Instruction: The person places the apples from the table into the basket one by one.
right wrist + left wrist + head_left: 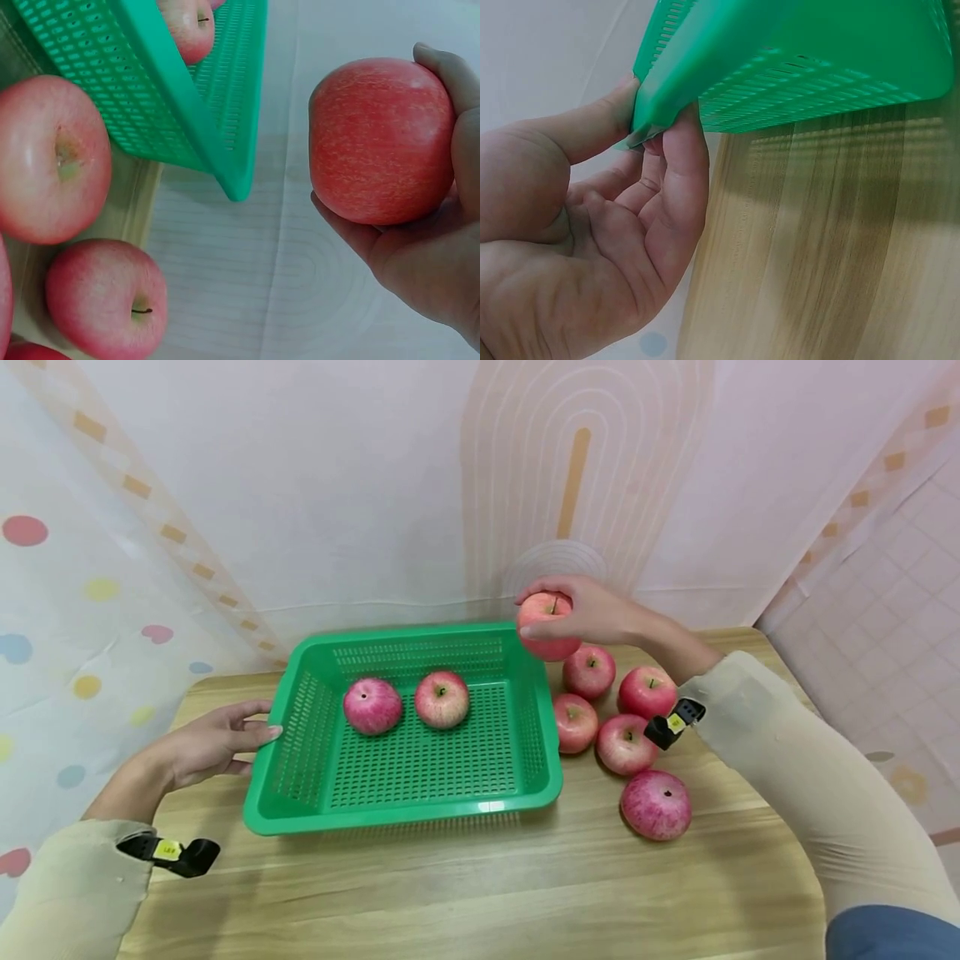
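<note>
**Hold Status and Handling Hazards**

Check right hand (pixel 581 610), above and right of centre in the head view: curled partway round held apple (pixel 381 142), thumb and fingers to opposite sides. Locate held apple by the upper right corner of green basket (pixel 405 815); overlapping that corner in the head view, apart from it in the right wrist view. Check left hand (pixel 217 742), at left of frame: pinching the basket's left edge between thumb and fingers. Count two apples inside, mottled apple (pixel 372 706) left and paler apple (pixel 442 700) right; plus five loose apples (pixel 627 744) on counter (pixel 420 906), right of frame.

Hazards, by judgement:

- Possible knock against the basket edge, from carrying too low: bruising or lost hold.
- Possible slip, from smooth skin and incomplete finger wrap.
- Possible basket tilt, from pulling or lifting at the left edge alone: rolling of both contained apples.
- Possible scatter of loose apples, from brushing by forearm or wrist camera (pixel 675 723).
</note>
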Motion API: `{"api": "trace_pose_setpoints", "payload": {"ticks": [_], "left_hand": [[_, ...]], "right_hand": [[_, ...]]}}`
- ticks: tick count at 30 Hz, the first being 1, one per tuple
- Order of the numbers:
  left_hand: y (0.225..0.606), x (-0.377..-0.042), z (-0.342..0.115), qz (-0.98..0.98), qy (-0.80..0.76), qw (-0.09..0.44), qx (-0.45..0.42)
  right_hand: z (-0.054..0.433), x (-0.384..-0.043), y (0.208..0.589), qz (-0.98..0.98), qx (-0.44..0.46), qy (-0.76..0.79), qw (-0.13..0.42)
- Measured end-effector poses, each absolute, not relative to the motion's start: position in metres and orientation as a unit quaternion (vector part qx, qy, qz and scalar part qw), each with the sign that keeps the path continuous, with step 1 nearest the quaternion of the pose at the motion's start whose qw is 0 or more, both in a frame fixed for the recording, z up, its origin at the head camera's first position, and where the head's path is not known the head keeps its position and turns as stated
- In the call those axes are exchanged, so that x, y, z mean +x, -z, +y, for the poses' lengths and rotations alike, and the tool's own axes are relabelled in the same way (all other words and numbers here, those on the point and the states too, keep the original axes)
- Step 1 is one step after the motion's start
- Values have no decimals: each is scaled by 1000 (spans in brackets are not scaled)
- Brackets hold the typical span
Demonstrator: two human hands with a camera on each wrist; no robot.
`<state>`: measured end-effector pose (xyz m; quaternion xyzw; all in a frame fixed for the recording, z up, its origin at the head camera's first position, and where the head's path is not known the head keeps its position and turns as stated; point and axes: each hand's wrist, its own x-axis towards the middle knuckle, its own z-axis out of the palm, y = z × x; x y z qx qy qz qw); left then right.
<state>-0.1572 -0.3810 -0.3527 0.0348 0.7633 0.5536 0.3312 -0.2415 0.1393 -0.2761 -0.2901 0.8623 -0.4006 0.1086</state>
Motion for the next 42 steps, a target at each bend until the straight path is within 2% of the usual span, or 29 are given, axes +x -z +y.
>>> {"api": "trace_pose_setpoints", "payload": {"ticks": [20, 42], "left_hand": [[352, -157, -385, 771, -545, 328, 37], [352, -156, -384, 777, -537, 327, 23]], "right_hand": [[87, -254, 283, 850, -329, 381, 157], [45, -278, 293, 827, -364, 332, 270]]}}
